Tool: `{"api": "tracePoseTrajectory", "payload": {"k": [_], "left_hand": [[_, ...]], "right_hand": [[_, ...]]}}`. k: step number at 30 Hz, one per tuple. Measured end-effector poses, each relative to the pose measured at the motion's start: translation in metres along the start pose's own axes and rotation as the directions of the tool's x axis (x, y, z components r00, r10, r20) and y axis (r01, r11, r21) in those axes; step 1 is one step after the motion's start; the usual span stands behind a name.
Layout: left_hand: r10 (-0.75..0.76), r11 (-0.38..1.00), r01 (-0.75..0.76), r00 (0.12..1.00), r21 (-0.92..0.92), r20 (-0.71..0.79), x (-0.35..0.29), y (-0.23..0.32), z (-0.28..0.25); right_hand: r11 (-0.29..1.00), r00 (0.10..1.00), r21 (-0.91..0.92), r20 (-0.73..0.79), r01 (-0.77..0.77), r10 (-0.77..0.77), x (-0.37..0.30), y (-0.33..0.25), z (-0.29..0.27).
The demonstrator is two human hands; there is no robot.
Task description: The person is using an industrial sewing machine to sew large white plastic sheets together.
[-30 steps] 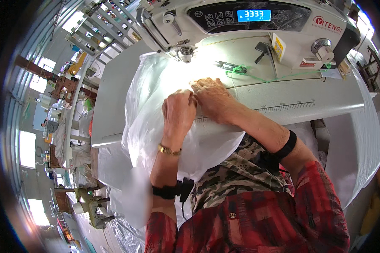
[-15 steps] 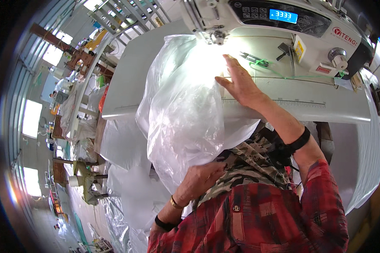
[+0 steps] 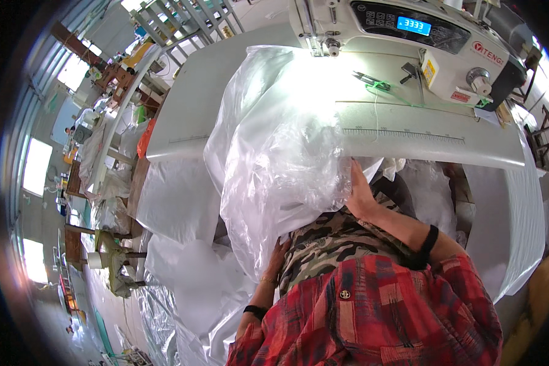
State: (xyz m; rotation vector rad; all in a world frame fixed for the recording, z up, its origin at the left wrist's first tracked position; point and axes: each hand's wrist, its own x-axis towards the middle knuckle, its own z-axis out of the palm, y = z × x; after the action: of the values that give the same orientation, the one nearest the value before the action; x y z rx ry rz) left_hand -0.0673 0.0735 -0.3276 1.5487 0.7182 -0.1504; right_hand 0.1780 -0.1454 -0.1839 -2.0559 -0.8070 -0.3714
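Observation:
A large translucent plastic sheet (image 3: pixel 280 158) lies crumpled over the sewing table's front edge and hangs toward my lap. Its far end is under the bright lamp by the needle area of a white sewing machine (image 3: pixel 402 36). My right hand (image 3: pixel 362 196) is below the table edge at the sheet's right side, a finger stretched upward against the plastic; its other fingers are partly covered. Low on the left, my left hand (image 3: pixel 278 259) touches the sheet's lower edge beside my camouflage apron (image 3: pixel 323 244). Its fingers are mostly hidden by plastic and the apron.
Thread snips (image 3: pixel 371 80) with green thread lie on the sewing table (image 3: pixel 189 116), near a small black tool (image 3: pixel 408 72). A ruler scale (image 3: pixel 402 135) runs along its front. More plastic sheeting (image 3: pixel 189 268) hangs at the left, beside a stool (image 3: pixel 113 262).
My right hand has drawn back from near the needle to below the table edge. My left hand has shifted slightly, its fingers now further behind the plastic. The view has moved a little.

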Motion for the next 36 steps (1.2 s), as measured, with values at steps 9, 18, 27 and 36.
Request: {"api": "tracePoseTrajectory", "payload": {"k": [9,18,27,36], "left_hand": [[0.033,0.999,-0.034,0.997,-0.021,-0.068,0.052,-0.026,-0.007],[0.263,0.964,-0.255,0.957,0.078,-0.124,-0.040,0.142,-0.023],[0.717,0.659,-0.656,0.696,0.367,-0.042,-0.144,0.307,-0.055],[0.580,0.579,-0.448,0.814,0.681,0.042,-0.168,0.274,-0.082]], "right_hand": [[0.914,0.898,0.386,0.434,-0.121,-0.065,0.045,-0.041,0.035],[-0.016,0.765,0.784,0.600,-0.620,-0.236,0.035,-0.117,-0.146],[0.466,0.455,0.476,0.875,-0.746,-0.165,-0.001,-0.074,-0.074],[0.402,0.469,0.450,0.881,-0.798,-0.056,-0.016,-0.066,-0.015]]}}
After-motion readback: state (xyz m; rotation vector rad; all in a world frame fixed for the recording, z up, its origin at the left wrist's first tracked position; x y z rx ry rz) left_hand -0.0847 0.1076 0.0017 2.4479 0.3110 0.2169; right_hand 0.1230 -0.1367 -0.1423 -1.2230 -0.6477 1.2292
